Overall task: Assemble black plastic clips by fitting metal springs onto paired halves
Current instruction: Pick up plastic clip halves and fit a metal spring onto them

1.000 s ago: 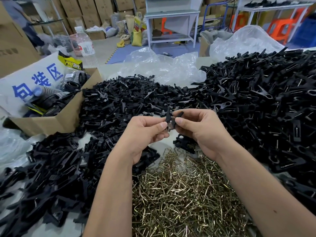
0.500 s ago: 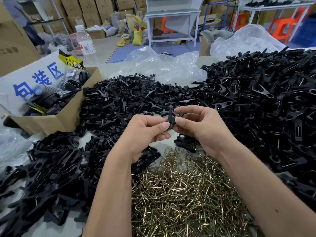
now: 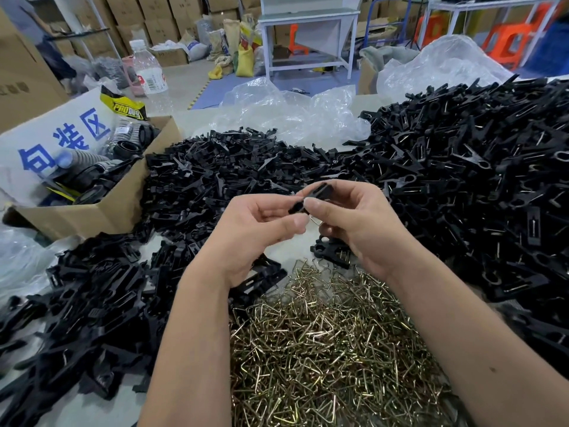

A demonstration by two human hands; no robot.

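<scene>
Black plastic clip halves (image 3: 311, 197), long axis slanting up to the right, are pinched between both hands above the surface's middle, left hand (image 3: 261, 229) below-left, right hand (image 3: 354, 223) gripping with a metal spring (image 3: 317, 220) beneath.

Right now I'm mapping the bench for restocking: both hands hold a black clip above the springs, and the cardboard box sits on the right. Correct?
Not quite. The head view shows the cardboard box on the left. Both hands, left hand and right hand, do hold a black clip above the springs.
</scene>
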